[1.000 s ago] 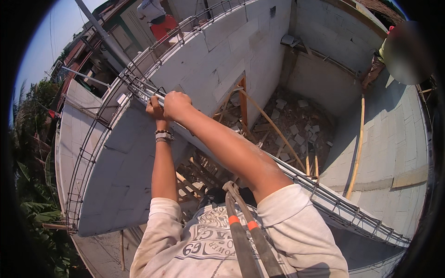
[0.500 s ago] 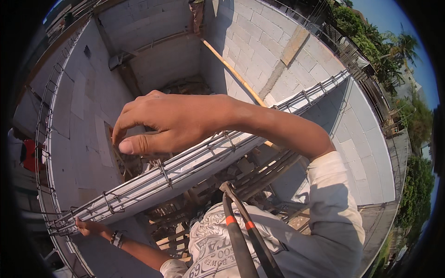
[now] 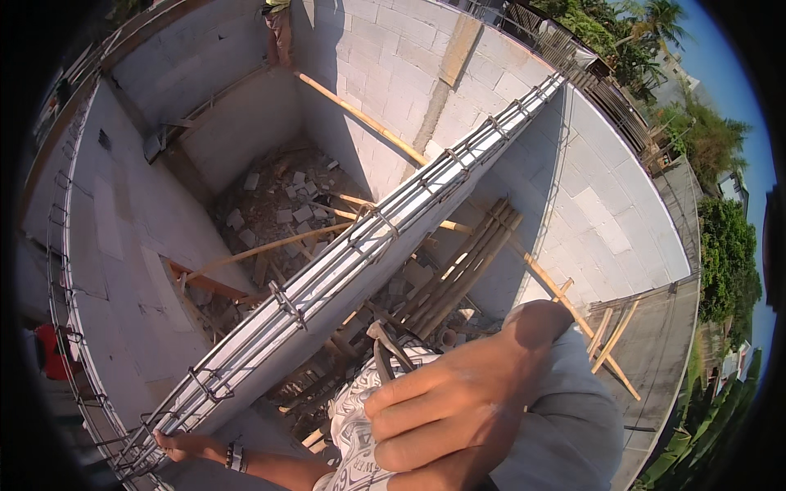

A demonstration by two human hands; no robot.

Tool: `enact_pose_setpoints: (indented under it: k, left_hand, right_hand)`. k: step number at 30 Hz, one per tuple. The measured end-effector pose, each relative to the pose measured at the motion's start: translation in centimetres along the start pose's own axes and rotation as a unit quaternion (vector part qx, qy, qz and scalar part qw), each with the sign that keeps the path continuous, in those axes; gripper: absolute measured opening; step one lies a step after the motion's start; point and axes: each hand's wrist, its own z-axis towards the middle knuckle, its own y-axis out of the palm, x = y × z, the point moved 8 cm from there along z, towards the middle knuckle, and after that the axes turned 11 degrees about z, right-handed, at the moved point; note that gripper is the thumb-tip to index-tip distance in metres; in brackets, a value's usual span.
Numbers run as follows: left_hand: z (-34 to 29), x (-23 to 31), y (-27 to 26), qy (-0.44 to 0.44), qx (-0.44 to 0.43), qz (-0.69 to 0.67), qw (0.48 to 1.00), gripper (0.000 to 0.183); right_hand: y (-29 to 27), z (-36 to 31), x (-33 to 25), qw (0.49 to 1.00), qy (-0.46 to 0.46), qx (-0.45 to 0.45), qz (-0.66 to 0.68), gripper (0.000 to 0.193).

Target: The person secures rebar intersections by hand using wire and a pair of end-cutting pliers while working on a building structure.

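At the lower left, my left hand (image 3: pixel 182 446) is closed on the end of a steel rebar cage (image 3: pixel 286 307), where it meets another cage. The cage of long bars and tied stirrups lies along the top of a light block wall (image 3: pixel 352 307). In front of my shirt, my right hand (image 3: pixel 458 401) has its fingers curled round the handles of long-handled pincers (image 3: pixel 381 335). Their metal head points up toward the wall; the handles are mostly hidden behind the hand.
Below are bamboo poles (image 3: pixel 467 270), block rubble (image 3: pixel 286 196) and a bamboo prop (image 3: pixel 360 114) slanting to the far wall. A person (image 3: pixel 279 37) stands at the far corner. Something red (image 3: pixel 53 352) shows at the left edge. Another rebar cage (image 3: pixel 61 286) runs along the left wall.
My right hand has come down from above the wall to the pincers before my shirt and closed on them. The left hand keeps hold of the rebar cage. The view has shifted.
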Motion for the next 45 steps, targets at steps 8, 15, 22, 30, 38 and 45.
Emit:
enact_pose_setpoints:
  k: [8,15,22,30,38,45]
  left_hand:
    - [-2.1,-0.3,1.3,-0.067,-0.043,-0.100,0.992,0.050]
    - [-3.1,1.2,1.2,-0.079,-0.062,-0.127,0.987,0.042]
    - [-3.6,1.4,0.7,-0.090,-0.101,-0.127,0.983,0.038]
    - [-4.4,3.5,0.7,-0.056,-0.088,-0.167,0.980,0.036]
    - [-4.7,4.2,0.2,-0.045,-0.062,-0.192,0.978,0.025]
    - [-13.4,15.2,-4.0,0.346,0.072,0.014,0.935,0.042]
  right_hand:
    - [-2.4,-6.6,4.0,0.898,0.203,0.327,0.215,0.033]
    - [6.8,-14.4,7.7,0.611,0.322,0.392,0.608,0.033]
    - [7.1,-12.8,10.1,0.575,0.337,0.344,0.661,0.040]
    - [10.6,-10.1,11.2,0.519,0.417,0.253,0.702,0.046]
    - [12.4,-4.8,14.2,0.795,0.401,0.005,0.454,0.052]
    - [9.8,-7.5,13.6,0.788,0.463,0.129,0.384,0.058]
